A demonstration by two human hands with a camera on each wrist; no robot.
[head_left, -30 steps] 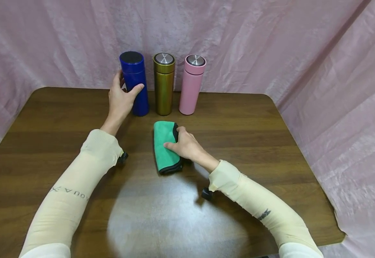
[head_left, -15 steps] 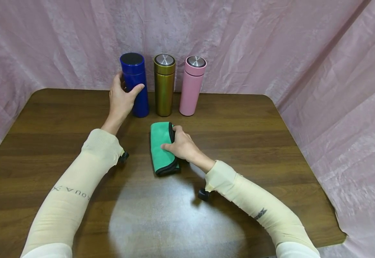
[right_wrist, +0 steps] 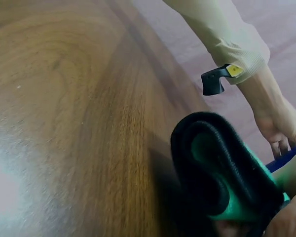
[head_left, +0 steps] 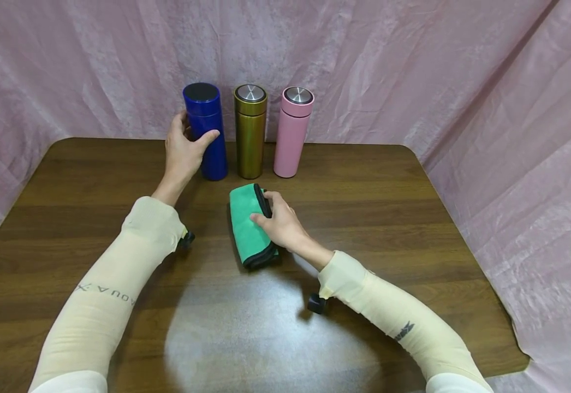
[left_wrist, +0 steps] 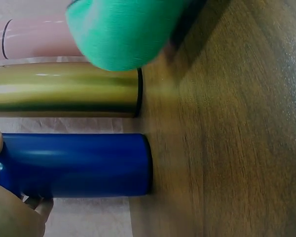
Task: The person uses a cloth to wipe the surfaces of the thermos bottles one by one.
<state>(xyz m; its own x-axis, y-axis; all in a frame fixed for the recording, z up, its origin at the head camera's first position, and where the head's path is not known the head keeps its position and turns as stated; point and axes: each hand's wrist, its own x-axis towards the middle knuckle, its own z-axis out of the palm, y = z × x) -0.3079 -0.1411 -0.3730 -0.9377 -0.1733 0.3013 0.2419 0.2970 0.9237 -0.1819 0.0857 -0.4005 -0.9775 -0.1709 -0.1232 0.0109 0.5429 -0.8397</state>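
My left hand grips the middle of a blue thermos bottle with a dark lid, fingers behind it and thumb across its front. The bottle stands upright at the table's back. In the left wrist view, the bottle's lower body shows whole. My right hand holds a folded green cloth with black edging by its right side, thumb on top. From the right wrist, the cloth's rolled layers show end-on, with a dark shadow beside them on the wood. Most of the right fingers are hidden by the cloth.
A gold thermos bottle and a pink thermos bottle, both with silver lids, stand upright in line right of the blue one. The brown wooden table ends at a pink curtain behind and on the right.
My right hand shifts the cloth slightly left, then back a little right, and the cloth is now turned at a slight slant. My left hand keeps its grip on the blue thermos bottle.
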